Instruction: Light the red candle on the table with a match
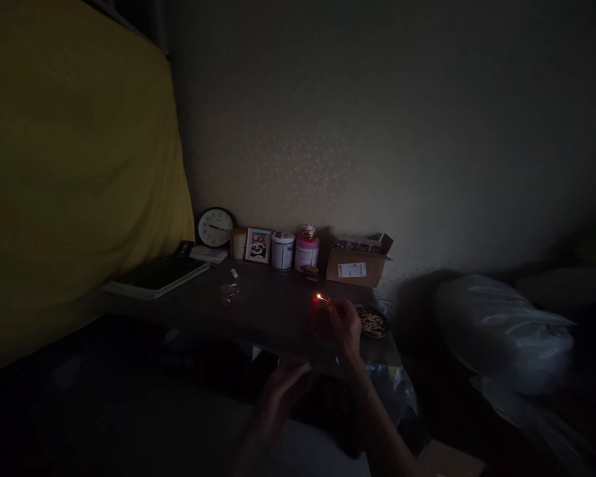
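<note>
My right hand (345, 326) pinches a thin matchstick (324, 299) with a small bright glow at its tip, over the right part of the dark table (273, 305). Under and beside this hand, a reddish see-through object is dimly visible. Just right of the hand lies a round dish (386, 330) full of thin sticks. My left hand (284, 391) is blurred, lower down by the table's front edge, with its fingers curled around a small pale object (302, 369) that I cannot make out.
Along the wall stand a clock (215, 227), a cup (238, 244), a framed panda picture (258, 246), a white tin (283, 250), a pink jar (306, 254) and an open cardboard box (367, 268). A laptop-like object (156, 278) lies left. White plastic bags (501, 331) are at right.
</note>
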A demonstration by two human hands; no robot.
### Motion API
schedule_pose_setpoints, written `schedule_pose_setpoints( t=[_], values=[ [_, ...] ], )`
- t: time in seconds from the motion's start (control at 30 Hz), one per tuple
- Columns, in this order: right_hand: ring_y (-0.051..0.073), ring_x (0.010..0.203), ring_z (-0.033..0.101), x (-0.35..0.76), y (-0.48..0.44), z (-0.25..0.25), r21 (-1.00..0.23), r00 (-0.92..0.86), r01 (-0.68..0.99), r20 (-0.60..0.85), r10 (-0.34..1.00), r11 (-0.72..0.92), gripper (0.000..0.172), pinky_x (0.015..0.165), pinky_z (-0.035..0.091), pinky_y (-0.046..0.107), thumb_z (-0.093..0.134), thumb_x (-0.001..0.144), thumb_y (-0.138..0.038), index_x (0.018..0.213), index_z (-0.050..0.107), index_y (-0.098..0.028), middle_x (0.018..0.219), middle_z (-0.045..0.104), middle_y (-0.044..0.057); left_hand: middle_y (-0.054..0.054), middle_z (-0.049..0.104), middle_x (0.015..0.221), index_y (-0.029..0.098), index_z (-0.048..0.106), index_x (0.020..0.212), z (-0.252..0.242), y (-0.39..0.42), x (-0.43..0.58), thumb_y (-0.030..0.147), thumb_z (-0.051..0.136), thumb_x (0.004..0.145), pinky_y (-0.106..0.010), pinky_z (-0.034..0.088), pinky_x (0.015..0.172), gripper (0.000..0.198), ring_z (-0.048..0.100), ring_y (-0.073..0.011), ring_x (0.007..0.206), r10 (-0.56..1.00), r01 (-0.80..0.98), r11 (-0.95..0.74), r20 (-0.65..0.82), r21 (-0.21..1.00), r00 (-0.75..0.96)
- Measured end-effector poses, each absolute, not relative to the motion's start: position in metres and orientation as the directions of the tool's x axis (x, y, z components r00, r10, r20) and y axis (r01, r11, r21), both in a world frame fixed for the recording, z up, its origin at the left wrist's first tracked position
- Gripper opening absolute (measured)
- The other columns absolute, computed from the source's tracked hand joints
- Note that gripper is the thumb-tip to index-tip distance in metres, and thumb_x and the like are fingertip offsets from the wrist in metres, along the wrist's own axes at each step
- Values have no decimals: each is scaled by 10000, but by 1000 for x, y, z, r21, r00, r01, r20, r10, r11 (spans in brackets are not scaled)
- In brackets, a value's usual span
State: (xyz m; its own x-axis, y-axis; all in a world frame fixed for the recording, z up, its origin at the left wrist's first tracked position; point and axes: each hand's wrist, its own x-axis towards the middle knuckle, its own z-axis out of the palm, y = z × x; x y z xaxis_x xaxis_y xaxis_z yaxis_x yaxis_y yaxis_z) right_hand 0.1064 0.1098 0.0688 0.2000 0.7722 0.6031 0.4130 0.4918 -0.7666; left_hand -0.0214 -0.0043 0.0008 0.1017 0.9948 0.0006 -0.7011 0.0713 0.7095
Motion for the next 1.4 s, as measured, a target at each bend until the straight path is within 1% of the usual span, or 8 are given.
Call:
schedule_pose_setpoints(
  t=[0.13,0.5,0.6,0.73,0.9,1.03,1.17,1.4],
  values=[
    [181,705,596,105,113,67,-758,187,420,610,770,499,194,619,441,266,512,758,-322,811,635,-182,768,653,42,-76,679,1031,189,668,958,-4,-2,-21,278,658,726,-325,446,833,249,606,-230,973,996,-700,53,14,712,90],
    [184,713,604,99,114,73,-767,181,425,593,785,481,212,642,441,278,529,752,-353,797,638,-177,769,655,42,-90,686,1019,172,661,968,-11,1,-22,263,644,745,-314,448,825,241,612,-223,965,994,-730,72,14,680,111],
    [189,712,603,97,114,74,-769,183,426,588,788,476,214,645,437,284,540,745,-370,766,637,-180,762,653,42,-77,682,1050,192,651,1007,-11,1,-22,249,663,730,-298,450,817,283,618,-209,957,994,-741,85,-8,666,107],
    [190,706,599,97,114,74,-770,182,427,586,789,473,222,636,430,284,540,744,-379,771,640,-183,755,650,38,-77,669,1086,195,648,1015,-9,0,-22,259,658,733,-315,448,829,289,610,-222,982,993,-739,87,-4,668,114],
    [184,700,602,98,113,74,-775,179,414,584,792,478,211,624,437,275,526,733,-327,813,644,-172,767,660,43,-80,686,1015,178,656,961,-5,-3,-23,267,633,754,-316,439,832,226,611,-223,967,993,-730,78,15,679,119],
    [180,691,596,99,113,74,-777,182,402,587,789,485,214,621,439,273,530,726,-329,811,647,-171,760,659,43,-89,675,1030,176,651,945,-7,-4,-24,282,630,755,-324,435,836,219,605,-231,979,992,-731,73,28,679,125],
    [183,690,587,100,112,74,-789,202,379,580,789,483,212,624,432,279,543,716,-341,795,652,-178,755,657,42,-76,684,969,179,653,902,-12,-1,-24,292,656,728,-338,435,834,208,618,-231,937,994,-734,62,23,676,105],
    [159,628,568,109,94,98,-822,228,248,564,794,512,247,567,434,258,546,730,-413,751,619,-178,689,631,19,-71,700,886,171,665,834,-9,2,-22,275,683,705,-303,447,773,166,634,-206,867,996,-717,87,-45,692,78]
  ],
)
